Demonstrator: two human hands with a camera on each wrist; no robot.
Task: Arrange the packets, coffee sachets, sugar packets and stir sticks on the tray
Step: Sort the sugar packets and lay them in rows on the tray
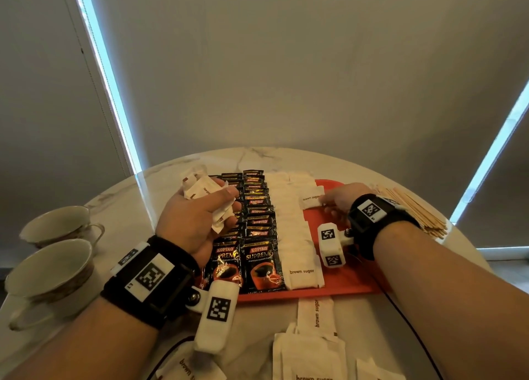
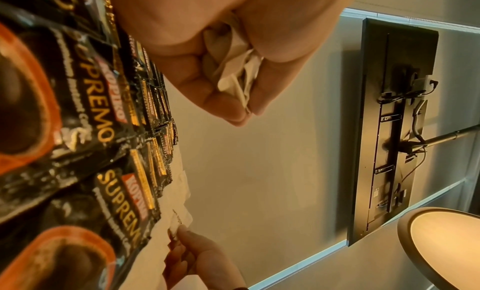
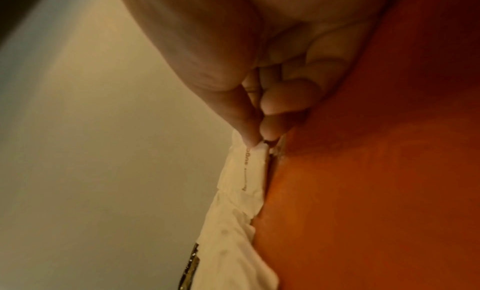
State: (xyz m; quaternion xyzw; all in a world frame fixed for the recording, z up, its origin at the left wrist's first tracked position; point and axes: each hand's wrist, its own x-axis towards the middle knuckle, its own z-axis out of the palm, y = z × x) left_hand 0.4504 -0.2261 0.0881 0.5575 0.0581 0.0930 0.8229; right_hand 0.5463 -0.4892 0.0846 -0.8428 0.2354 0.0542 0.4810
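A red tray (image 1: pixel 352 279) holds two rows of black coffee sachets (image 1: pixel 259 231) and a row of white brown sugar packets (image 1: pixel 294 236). My left hand (image 1: pixel 197 216) hovers over the coffee rows and grips a bunch of white sugar packets (image 1: pixel 200 189); the left wrist view shows them crumpled in the fist (image 2: pixel 236 68). My right hand (image 1: pixel 335 200) pinches one sugar packet (image 1: pixel 312 198) by its edge at the far end of the sugar row, low over the tray (image 3: pixel 363 191). Wooden stir sticks (image 1: pixel 412 211) lie on the table right of the tray.
Two cups (image 1: pixel 54 248) stand at the table's left edge. More loose sugar packets (image 1: pixel 309 348) lie on the marble table (image 1: pixel 120 202) in front of the tray. A black cable (image 1: pixel 412 322) runs along the table on the right.
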